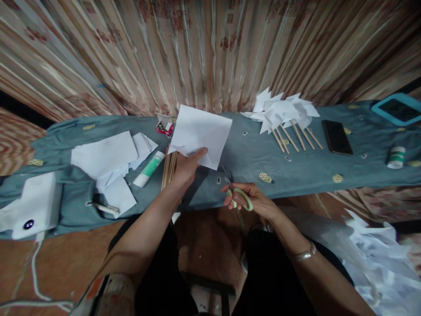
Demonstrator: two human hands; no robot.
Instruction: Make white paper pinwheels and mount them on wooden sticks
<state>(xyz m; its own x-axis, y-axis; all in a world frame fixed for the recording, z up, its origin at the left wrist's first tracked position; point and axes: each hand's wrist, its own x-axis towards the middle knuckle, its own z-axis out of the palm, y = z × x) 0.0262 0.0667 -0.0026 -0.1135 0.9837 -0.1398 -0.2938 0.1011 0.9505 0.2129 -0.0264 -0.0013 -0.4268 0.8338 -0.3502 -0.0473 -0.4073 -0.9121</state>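
My left hand [189,166] pinches the lower edge of a white sheet of paper [205,129], thumb on top, holding it up over the table's middle. In my right hand [251,198] is a pair of scissors [243,199] with pale green handles. Its blades point up toward the sheet's lower right corner and look apart from it. Beneath my left hand lie several thin wooden sticks [168,166]. A green and white glue stick [149,169] is just left of them. Behind them, a small red box [164,126] holds metal pins or clips, too small to tell which.
White paper pinwheels [283,109] on sticks lie at the back right, near a black phone [337,137]. Cut paper [105,153] and a white device [36,204] with a cable are on the left. A bag of white paper pieces [378,250] stands at lower right.
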